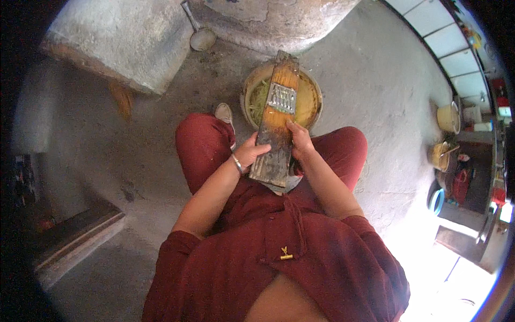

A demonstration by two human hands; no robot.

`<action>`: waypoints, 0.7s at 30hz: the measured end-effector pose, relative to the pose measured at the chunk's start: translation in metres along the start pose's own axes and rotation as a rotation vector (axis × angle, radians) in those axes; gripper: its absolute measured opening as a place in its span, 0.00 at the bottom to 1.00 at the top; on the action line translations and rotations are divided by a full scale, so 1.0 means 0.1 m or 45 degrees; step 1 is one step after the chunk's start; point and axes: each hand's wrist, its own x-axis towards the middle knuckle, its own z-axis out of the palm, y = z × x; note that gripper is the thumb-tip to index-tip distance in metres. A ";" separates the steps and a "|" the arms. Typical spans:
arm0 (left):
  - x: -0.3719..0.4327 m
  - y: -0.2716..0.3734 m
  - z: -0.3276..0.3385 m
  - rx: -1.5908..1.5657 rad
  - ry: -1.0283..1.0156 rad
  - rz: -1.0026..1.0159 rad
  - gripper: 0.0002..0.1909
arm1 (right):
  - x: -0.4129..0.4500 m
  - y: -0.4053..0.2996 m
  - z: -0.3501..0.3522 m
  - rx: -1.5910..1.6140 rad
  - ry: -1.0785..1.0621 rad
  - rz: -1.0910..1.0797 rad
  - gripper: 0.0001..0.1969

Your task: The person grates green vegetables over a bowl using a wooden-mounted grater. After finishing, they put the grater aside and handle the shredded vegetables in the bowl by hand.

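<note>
Between my knees I hold a worn wooden board grater [277, 133] with a metal shredding plate [283, 98] set in its upper half. My left hand [252, 153] grips its left edge, thumb lying across the dark wood. On the opposite edge my right hand [299, 139] is closed, thumb on top. The far part of the board lies over a round basin [318, 104] on the floor. Pale green shreds [258, 100] show in the basin left of the board; the board hides its middle. A few bits cling to the metal plate.
A metal ladle [202, 39] rests by the rough plastered blocks [132, 40] ahead. My shoe [223, 113] is left of the basin. Yellowish buckets [448, 118] and a light blue ring-shaped object [436, 202] stand at right, below white-tiled cabinets [446, 38]. A raised ledge [84, 249] runs at lower left.
</note>
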 end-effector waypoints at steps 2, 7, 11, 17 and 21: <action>-0.12 -0.11 -0.04 -0.056 -0.020 0.034 0.32 | -0.09 0.02 -0.02 0.042 -0.073 0.007 0.18; -0.35 -0.25 0.02 -0.143 -0.053 0.122 0.33 | -0.02 0.03 -0.06 -1.232 0.303 -1.137 0.21; -0.45 -0.22 0.05 -0.144 -0.032 0.119 0.32 | 0.10 -0.30 -0.06 -1.558 0.185 -1.369 0.23; -0.41 -0.18 0.09 -0.115 -0.023 0.148 0.32 | 0.40 -0.55 0.05 -1.946 0.021 -1.396 0.25; -0.43 -0.13 0.13 0.004 0.156 0.094 0.30 | 0.41 -0.52 0.04 -2.026 -0.053 -1.231 0.22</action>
